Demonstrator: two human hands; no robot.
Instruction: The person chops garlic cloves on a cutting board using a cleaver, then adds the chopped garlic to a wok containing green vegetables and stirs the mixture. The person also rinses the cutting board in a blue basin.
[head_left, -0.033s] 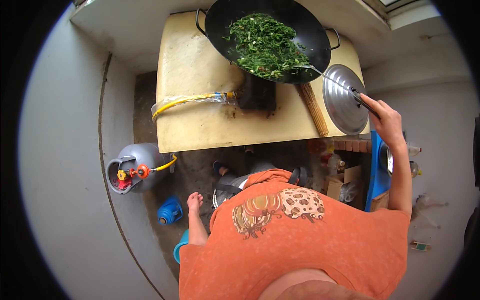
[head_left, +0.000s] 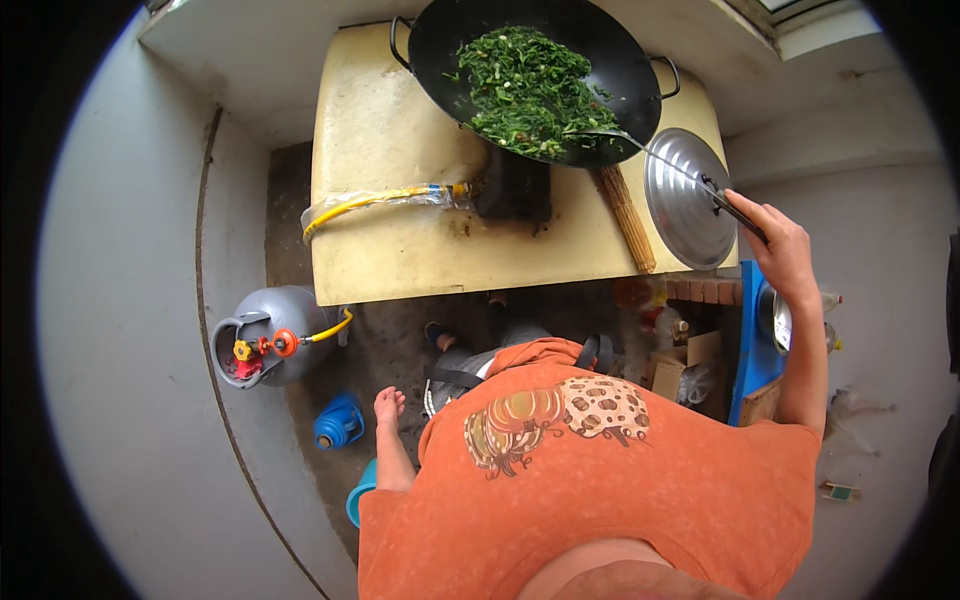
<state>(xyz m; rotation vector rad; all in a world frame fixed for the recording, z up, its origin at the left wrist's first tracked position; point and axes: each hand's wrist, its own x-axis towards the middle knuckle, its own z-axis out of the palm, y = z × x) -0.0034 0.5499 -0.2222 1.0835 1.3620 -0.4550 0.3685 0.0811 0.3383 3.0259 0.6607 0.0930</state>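
Note:
A large black wok (head_left: 632, 75) with two loop handles holds chopped green vegetables (head_left: 525, 95). My right hand (head_left: 780, 245) grips the dark handle of a long metal wok spatula (head_left: 672, 160). The spatula's far end lies in the greens at the wok's near right, so its blade is partly hidden. Beneath its shaft, a round silver lid (head_left: 690, 225) with a dark knob rests on the cream stovetop (head_left: 400, 245). My left hand (head_left: 390, 403) hangs low beside my body, fingers loosely curled and apart, holding nothing.
A bundle of thin sticks (head_left: 627, 220) lies between wok and lid. A yellow hose (head_left: 385, 200) crosses the stovetop; a grey gas cylinder (head_left: 285, 335) stands at left. Near my left hand are a blue jug-like container (head_left: 340, 422) and a teal bucket (head_left: 362, 490). A blue-edged stand (head_left: 757, 345) is at right.
My right hand has shifted slightly right and toward me with the spatula. The greens near the spatula's end have moved a little. My left hand stays where it was.

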